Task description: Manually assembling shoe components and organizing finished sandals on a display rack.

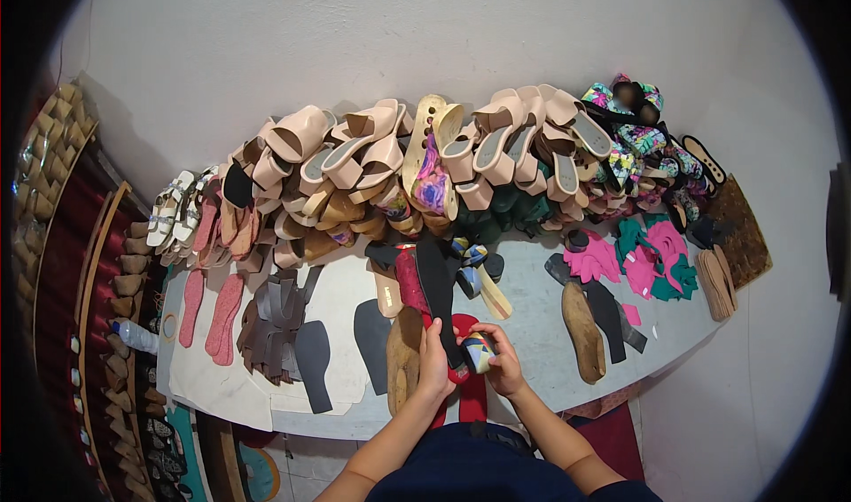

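Observation:
Near the table's front edge, my left hand [433,362] grips a shoe last [411,280] that looks red, with a black sole [436,276] lying along it. My right hand [504,361] is closed around a block heel [479,353] in a yellow, blue and white pattern. The heel is close against the sole's near end; whether they touch I cannot tell. Red material [473,403] shows below my hands. Beyond them lie similar patterned heels [470,280] and a beige insole [494,296]. Just left of my left hand is a brown wooden last [405,351].
Beige block-heeled sandals [503,152] are heaped along the wall. Grey soles [313,364], pink insoles [227,317] and brown straps [275,325] lie left on the table [541,378]. To the right are another wooden last [582,333] and pink and green cut pieces [643,258]. Shelves of lasts [124,307] stand far left.

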Available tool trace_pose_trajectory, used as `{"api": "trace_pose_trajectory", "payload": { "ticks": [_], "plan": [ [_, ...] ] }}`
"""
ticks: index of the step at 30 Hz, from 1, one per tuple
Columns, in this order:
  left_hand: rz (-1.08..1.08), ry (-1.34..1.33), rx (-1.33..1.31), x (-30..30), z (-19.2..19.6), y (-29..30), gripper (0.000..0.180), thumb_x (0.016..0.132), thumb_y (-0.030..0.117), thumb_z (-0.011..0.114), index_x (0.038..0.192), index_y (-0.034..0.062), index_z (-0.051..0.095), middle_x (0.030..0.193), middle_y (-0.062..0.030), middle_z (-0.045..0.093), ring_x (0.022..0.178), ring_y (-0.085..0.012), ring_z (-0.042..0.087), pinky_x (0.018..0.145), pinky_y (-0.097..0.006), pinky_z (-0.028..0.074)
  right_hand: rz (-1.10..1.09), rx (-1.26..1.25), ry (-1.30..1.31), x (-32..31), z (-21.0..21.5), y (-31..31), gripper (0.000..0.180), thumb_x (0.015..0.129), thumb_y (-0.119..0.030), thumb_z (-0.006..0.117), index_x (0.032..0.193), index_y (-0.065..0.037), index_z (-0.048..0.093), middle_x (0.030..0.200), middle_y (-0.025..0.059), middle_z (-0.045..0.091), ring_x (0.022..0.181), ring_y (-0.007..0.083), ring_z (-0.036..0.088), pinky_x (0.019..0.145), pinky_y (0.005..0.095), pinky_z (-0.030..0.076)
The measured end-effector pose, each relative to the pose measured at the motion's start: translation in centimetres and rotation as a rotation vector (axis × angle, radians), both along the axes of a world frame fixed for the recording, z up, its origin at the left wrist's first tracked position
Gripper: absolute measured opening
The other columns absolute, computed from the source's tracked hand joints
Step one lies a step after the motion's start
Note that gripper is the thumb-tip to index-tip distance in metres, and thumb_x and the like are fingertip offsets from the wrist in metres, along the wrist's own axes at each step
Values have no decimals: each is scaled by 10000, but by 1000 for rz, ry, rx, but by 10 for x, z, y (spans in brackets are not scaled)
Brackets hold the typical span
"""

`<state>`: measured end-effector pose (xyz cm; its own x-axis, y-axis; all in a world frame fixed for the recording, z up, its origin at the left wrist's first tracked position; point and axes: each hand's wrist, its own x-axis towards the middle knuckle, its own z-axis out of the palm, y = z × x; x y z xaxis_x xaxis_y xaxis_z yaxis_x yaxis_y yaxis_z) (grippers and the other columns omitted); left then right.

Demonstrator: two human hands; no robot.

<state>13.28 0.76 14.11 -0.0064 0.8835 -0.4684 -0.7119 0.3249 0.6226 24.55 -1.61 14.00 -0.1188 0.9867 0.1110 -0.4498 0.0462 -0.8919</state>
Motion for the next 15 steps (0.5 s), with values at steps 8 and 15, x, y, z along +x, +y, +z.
{"api": "trace_pose_trajectory", "payload": {
  "ticks": [8, 15],
  "plan": [
    [-10, -18, 34, 0, -7, 3, 255, 875, 314, 430, 886, 61, 461, 742, -41, 511, 659, -109, 501, 627, -256, 439, -49, 215, -357, 4, -2, 0, 541, 543, -155, 459, 1055, 18, 442, 1039, 148, 447, 1032, 256, 407, 942, 344, 297],
    [10, 67, 54, 5, 6, 0, 235, 890, 282, 419, 916, 51, 452, 765, -43, 501, 686, -104, 491, 653, -250, 426, -105, 393, -695, 1, 5, -2, 464, 557, -65, 474, 1014, 14, 463, 1004, 180, 407, 987, 307, 407, 898, 360, 316]
  ]
}}
